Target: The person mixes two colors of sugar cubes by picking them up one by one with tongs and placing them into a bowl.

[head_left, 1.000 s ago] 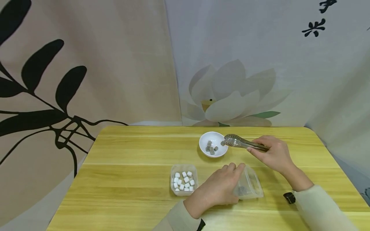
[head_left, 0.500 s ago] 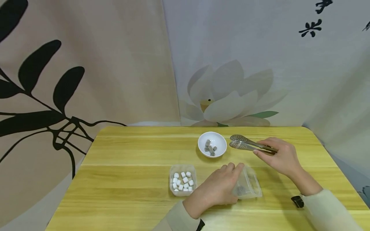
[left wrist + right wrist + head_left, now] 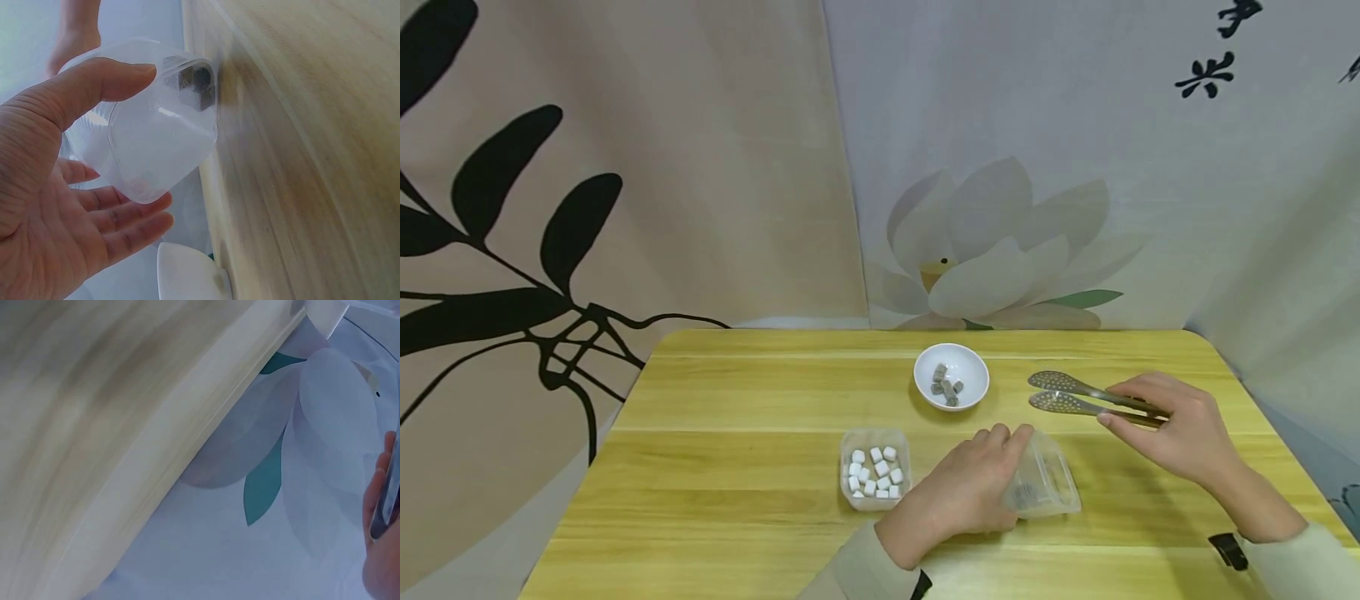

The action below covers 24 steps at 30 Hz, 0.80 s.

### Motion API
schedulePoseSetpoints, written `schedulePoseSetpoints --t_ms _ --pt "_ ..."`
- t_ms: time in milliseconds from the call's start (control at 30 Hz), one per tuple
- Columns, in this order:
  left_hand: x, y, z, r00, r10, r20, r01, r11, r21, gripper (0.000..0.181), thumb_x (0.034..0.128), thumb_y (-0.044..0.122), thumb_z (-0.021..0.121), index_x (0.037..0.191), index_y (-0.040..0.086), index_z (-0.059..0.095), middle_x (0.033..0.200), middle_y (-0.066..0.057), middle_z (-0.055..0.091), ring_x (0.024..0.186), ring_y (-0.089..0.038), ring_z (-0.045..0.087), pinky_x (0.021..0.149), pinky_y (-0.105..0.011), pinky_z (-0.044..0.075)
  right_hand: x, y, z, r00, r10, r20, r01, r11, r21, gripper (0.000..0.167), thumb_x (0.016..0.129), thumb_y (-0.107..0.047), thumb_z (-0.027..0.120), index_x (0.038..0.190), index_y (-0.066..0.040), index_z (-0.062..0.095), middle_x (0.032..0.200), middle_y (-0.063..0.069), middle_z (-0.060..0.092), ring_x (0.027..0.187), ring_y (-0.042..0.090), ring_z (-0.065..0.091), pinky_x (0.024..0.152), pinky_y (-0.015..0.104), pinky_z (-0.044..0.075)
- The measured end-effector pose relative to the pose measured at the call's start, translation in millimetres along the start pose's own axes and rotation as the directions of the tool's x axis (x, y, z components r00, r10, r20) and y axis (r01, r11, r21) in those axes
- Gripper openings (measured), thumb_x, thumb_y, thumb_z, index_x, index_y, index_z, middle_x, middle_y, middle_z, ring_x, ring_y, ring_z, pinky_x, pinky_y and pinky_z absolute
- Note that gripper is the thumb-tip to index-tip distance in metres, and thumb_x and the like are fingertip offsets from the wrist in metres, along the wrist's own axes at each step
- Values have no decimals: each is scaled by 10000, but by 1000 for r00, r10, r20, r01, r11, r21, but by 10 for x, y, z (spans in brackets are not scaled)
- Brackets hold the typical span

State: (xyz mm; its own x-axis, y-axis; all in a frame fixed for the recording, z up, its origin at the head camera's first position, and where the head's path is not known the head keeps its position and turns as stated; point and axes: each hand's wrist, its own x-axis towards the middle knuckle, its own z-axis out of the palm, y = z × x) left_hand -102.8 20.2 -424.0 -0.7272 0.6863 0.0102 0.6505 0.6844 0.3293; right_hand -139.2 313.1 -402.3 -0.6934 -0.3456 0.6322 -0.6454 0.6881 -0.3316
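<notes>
My left hand (image 3: 966,483) grips a clear plastic tub (image 3: 1051,479), tilted on its side on the table. In the left wrist view, thumb and fingers span this tub (image 3: 159,150), and a few dark grey cubes (image 3: 199,86) lie in its lower corner. Metal tongs (image 3: 1066,403) are held in my right hand (image 3: 1180,427), to the right of the white bowl (image 3: 976,385); their perforated tips stand apart with nothing between them. Several grey cubes (image 3: 947,388) lie in the bowl. Only part of the right hand (image 3: 381,562) and tongs shows in the right wrist view.
Left of my left hand stands another clear tub (image 3: 876,505) with several white cubes (image 3: 881,468). All of this is on a wooden table (image 3: 737,467). Behind its far edge hangs a printed cloth (image 3: 737,167) with leaves and a flower.
The tongs have let go of a grey cube, which now lies in the bowl. My right hand has drawn them back to the right, tips parted. The left hand stays put.
</notes>
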Motion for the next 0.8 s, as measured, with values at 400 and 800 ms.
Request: schedulePoseSetpoints --t_ms 400,800 --pt "1 8 11 1000 -20 16 20 1000 -20 1059 716 319 964 1550 139 337 1158 12 532 949 -102 502 742 -204 462 -286 -21 -298 996 -25 80 28 999 -35 448 527 -88 939 924 -233 790 875 -91 718 749 -47 594 624 153 479" --pt "-6 12 -7 1000 -21 11 21 999 -28 1047 714 324 969 1534 147 344 1148 14 531 940 -99 499 742 -203 464 -272 -12 -220 973 -182 141 194 978 -75 341 886 -600 752 890 -261 787 876 -174 701 700 33 652 600 180 507"
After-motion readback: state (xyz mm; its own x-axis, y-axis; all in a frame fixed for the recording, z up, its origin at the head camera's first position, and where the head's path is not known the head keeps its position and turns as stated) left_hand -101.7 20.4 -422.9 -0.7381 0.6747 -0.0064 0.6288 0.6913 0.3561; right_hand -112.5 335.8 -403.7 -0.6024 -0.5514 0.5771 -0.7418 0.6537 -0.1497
